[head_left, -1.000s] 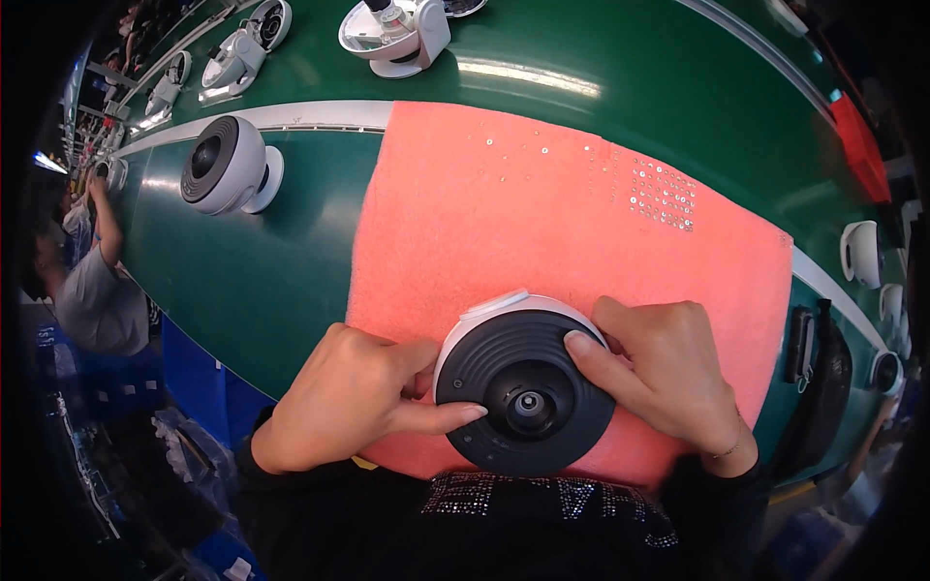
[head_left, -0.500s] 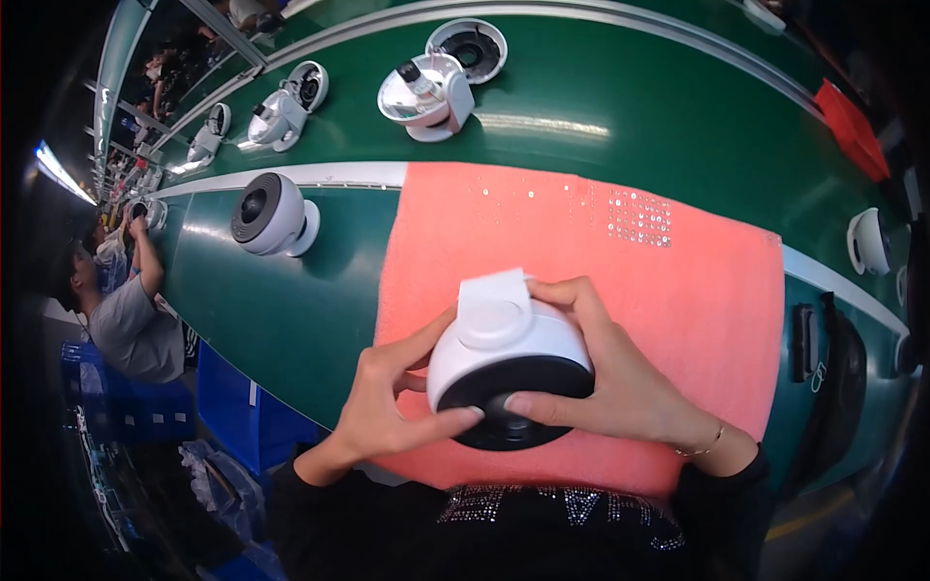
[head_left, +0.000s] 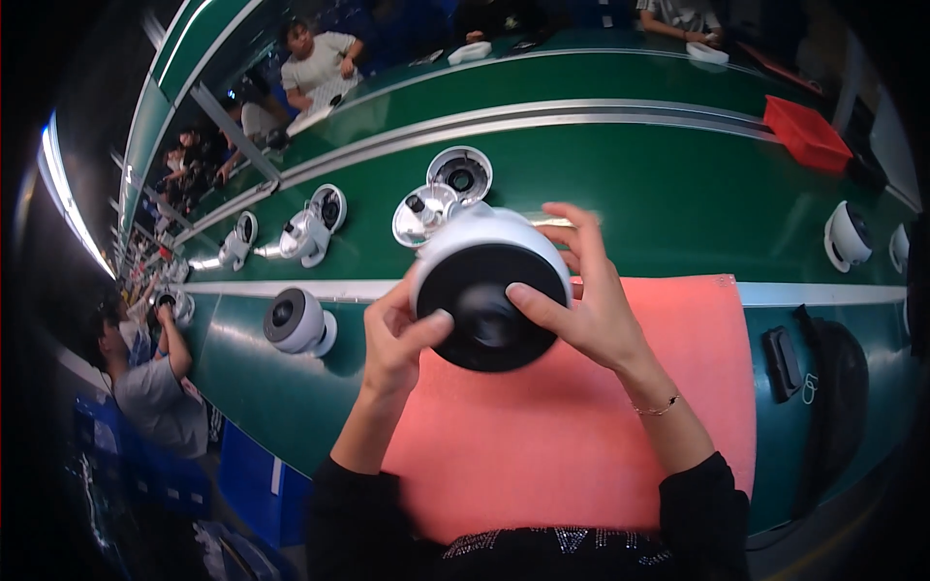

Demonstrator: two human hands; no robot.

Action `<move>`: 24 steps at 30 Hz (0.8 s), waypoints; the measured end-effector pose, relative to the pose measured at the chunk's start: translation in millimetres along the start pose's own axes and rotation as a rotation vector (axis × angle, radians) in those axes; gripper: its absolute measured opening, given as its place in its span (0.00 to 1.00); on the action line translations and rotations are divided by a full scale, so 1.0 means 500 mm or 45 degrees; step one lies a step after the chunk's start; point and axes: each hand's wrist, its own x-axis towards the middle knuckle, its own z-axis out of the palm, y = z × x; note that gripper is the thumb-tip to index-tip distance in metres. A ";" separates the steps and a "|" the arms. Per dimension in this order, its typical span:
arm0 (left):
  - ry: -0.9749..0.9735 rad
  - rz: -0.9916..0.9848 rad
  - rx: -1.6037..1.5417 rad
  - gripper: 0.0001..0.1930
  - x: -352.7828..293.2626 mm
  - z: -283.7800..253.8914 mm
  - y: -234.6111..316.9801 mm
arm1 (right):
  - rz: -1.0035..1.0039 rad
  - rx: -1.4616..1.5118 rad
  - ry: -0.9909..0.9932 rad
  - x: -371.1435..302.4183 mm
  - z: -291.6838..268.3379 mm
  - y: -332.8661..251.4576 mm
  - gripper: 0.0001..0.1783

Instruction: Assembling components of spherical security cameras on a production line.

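Note:
Between my two hands is a round white security camera [head_left: 494, 290], raised above the pink mat [head_left: 581, 436], its black disc-shaped face turned toward me. My left hand [head_left: 392, 339] grips its left side, thumb at the edge of the black face and fingers partly hidden behind the shell. On the other side my right hand [head_left: 603, 315] supports it, thumb pressed on the black face. The right index finger sticks up off the white shell. The camera's centre is blurred by reflection or motion, and its mount is hidden behind the shell.
A finished-looking camera [head_left: 298, 322] stands left of the mat. Opened camera housings [head_left: 423, 215] line the green belt behind, with another camera [head_left: 849, 235] at right. A red bin [head_left: 806, 133] sits far right; a black bag [head_left: 835, 387] lies at right. A co-worker [head_left: 160, 402] works at left.
Both hands have lifted the camera up and away from me, and its black face has tilted up toward me. My view has risen, showing people across the belt.

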 end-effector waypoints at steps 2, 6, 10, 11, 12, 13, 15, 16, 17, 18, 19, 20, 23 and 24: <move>0.073 0.066 -0.313 0.25 0.029 0.006 -0.011 | 0.053 0.064 -0.111 0.003 -0.008 -0.002 0.53; 0.078 -0.259 -0.783 0.33 0.106 0.060 -0.037 | -0.300 -0.225 0.127 0.008 -0.006 0.049 0.51; 0.331 0.055 -0.708 0.29 0.173 0.067 -0.095 | -0.511 -0.458 0.233 -0.007 0.014 0.063 0.54; 0.326 0.051 -0.707 0.29 0.189 0.056 -0.122 | -0.537 -0.542 0.261 -0.009 0.012 0.065 0.54; 0.239 0.097 -0.739 0.28 0.202 0.042 -0.150 | -0.564 -0.625 0.288 -0.009 0.010 0.066 0.54; 0.149 0.136 -0.776 0.28 0.212 0.041 -0.170 | -0.556 -0.630 0.294 -0.009 0.005 0.074 0.54; 0.180 0.141 -0.716 0.28 0.223 0.046 -0.212 | -0.580 -0.650 0.284 -0.008 -0.008 0.086 0.55; 0.218 0.159 -0.649 0.28 0.223 0.050 -0.218 | -0.577 -0.648 0.284 -0.008 -0.009 0.083 0.55; 0.219 0.156 -0.647 0.28 0.223 0.053 -0.224 | -0.575 -0.716 0.265 -0.009 -0.011 0.075 0.54; 0.236 0.165 -0.717 0.28 0.222 0.054 -0.228 | -0.572 -0.784 0.245 -0.008 -0.012 0.073 0.53; 0.253 0.170 -0.794 0.28 0.220 0.059 -0.231 | -0.566 -0.788 0.243 -0.007 -0.014 0.077 0.53; 0.255 0.166 -0.800 0.28 0.220 0.059 -0.230 | -0.547 -0.739 0.236 -0.004 -0.015 0.084 0.53; 0.047 0.307 -0.885 0.27 0.210 0.071 -0.201 | -0.531 -0.542 0.232 0.011 -0.023 0.093 0.52; 0.208 0.186 -0.822 0.27 0.203 0.089 -0.177 | -0.535 -0.388 0.240 0.017 -0.030 0.094 0.52</move>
